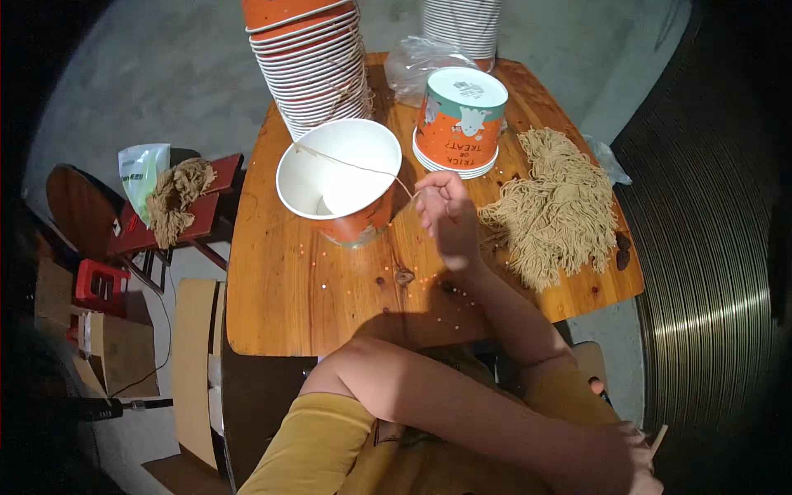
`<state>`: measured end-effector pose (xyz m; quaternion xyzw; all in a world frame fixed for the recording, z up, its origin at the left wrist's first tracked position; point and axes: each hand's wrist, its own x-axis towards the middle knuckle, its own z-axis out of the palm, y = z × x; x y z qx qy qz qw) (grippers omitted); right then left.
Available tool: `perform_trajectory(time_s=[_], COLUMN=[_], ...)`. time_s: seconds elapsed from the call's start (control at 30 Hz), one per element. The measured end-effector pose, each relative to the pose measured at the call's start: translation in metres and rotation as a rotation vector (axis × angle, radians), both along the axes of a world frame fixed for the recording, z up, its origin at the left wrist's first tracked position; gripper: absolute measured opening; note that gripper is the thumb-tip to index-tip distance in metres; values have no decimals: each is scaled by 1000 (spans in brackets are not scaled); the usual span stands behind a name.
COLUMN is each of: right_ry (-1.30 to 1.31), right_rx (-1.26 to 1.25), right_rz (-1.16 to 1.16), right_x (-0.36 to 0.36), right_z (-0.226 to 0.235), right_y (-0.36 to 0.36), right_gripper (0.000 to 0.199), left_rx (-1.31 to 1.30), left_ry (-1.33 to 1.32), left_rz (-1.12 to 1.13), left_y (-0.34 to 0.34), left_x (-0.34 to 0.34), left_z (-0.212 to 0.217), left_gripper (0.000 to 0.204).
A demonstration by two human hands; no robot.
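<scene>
A white-lined orange paper bucket point(355, 227) stands upright on the wooden table, its wide mouth tilted toward me. A thin tan cord point(355, 164) stretches across its mouth from the far left rim to my right hand point(450, 210), whose curled fingers hold the cord's end just right of the bucket. My left forearm crosses low in front of me to the right. At the lower right edge my left hand point(639, 462) is closed around a thin pale stick-like thing point(658, 441); its fingers are partly hidden. Right of my right hand lies a heap of tan cords point(561, 206).
A tall stack of orange buckets point(309, 74) rises at the back left; a shorter stack stands upside down point(462, 124) behind my right hand. Clear plastic bags point(421, 66) and another bucket stack point(462, 25) are farther back. Small dots are scattered on the table point(272, 313). A ribbed metal surface point(709, 272) borders the right.
</scene>
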<state>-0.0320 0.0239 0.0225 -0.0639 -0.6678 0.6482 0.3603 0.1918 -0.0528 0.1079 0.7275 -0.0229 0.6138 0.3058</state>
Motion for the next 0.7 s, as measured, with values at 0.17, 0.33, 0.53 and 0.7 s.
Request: perform_trajectory(time_s=[0.17, 0.33, 0.53, 0.7], right_ry=[-3, 10, 30, 20], right_rx=[-1, 65, 84, 132], right_rz=[27, 59, 56, 125], right_x=[-1, 2, 5, 8], right_z=[0, -5, -2, -10], right_y=[-1, -4, -5, -4], right_gripper=[13, 11, 10, 11], left_rx=[-55, -101, -110, -340], left_ry=[145, 301, 292, 493], left_rz=[7, 1, 74, 48], left_y=[-7, -11, -10, -9], left_x=[-19, -37, -42, -26], left_z=[4, 13, 11, 29], left_gripper=[38, 39, 46, 48])
